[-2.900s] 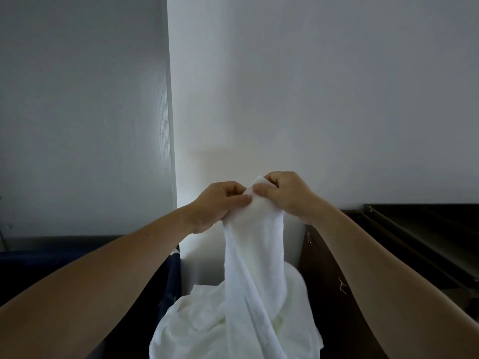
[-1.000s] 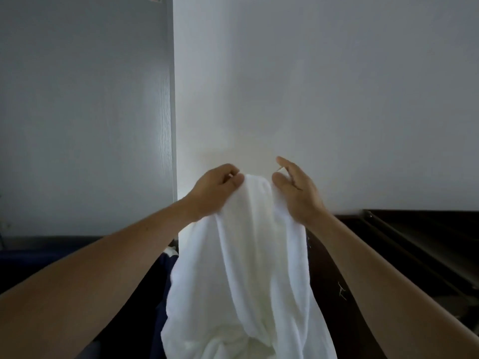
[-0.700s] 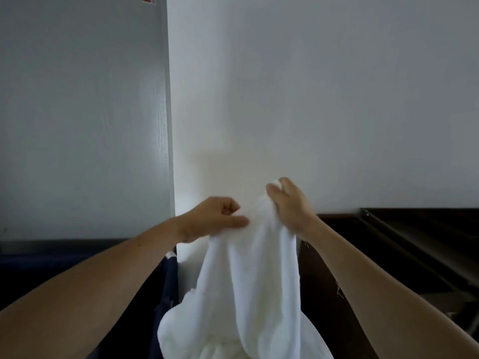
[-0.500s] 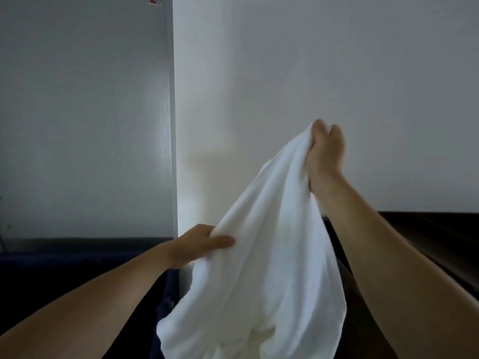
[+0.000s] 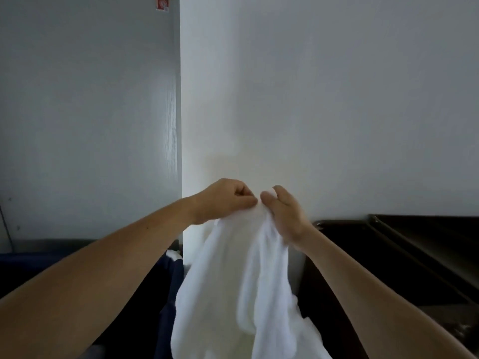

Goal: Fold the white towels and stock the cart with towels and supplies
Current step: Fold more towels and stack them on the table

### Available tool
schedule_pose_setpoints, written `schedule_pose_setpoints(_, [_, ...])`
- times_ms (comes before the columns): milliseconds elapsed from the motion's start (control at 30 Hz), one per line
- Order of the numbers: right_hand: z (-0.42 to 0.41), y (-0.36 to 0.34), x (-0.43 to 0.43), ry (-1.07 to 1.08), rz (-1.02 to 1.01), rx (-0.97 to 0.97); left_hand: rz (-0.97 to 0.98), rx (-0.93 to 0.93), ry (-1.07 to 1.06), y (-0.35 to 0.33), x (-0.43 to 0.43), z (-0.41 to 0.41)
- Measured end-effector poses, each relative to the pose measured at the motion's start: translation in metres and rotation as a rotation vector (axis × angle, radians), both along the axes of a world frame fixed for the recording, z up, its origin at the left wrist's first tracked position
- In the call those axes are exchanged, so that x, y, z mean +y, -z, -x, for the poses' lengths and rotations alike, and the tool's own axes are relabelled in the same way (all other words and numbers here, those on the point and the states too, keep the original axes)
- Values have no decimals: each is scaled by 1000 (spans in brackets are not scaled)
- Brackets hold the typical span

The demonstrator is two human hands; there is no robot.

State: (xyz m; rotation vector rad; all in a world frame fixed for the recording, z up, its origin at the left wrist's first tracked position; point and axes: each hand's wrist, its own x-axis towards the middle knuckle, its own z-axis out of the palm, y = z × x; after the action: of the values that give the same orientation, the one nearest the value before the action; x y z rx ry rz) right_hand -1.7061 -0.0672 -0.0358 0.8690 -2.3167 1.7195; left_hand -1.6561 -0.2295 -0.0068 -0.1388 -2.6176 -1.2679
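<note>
Left hand (image 5: 223,200): fingers curled, thumb and forefinger pinching the top edge of the white towel (image 5: 241,281). The towel hangs bunched in mid-air from both hands, in front of the wall corner, with its lower part running out of frame. Right hand (image 5: 285,216): just beside the left, thumb clamped on the same bunched top, fingers wrapped behind the cloth.

Risks, my read:
- Both grips sit on one clump, not on two corners. Spreading from here could give a skewed fold.
- The pinches look shallow, so the hanging weight could pull the cloth free.
- The low end may snag on the bin rim below.

Containers:
- Dark blue bin (image 5: 168,294), lower left: a white scrap (image 5: 173,254) shows at its rim, the rest is hidden.
- Dark unit (image 5: 401,255), right: tray-like top, contents too dark to tell.
</note>
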Motion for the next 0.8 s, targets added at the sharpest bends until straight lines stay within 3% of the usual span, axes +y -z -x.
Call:
schedule_pose_setpoints(133, [13,-24,10,187,181,128,-133,-170,81,42,-18,-8])
schedule_pose_setpoints(300, [45,-74,46,515,444,155,-170,-187,-33,50,-58,-25])
schedule_pose_setpoints(400, [57,-78,65,575,389,178,-214,-127,-105,41,-71,-29])
schedule_pose_setpoints(533, [48,-40,40,280,-49,190,-136,-9,-126,8,-39,-17])
schedule_pose_setpoints(667, [10,-2,6,-153,44,-76,-24,4,-8,-4,-6,-4])
schedule_pose_setpoints(800, [6,6,4,-155,-17,-116,-108,-88,77,7,-14,-11])
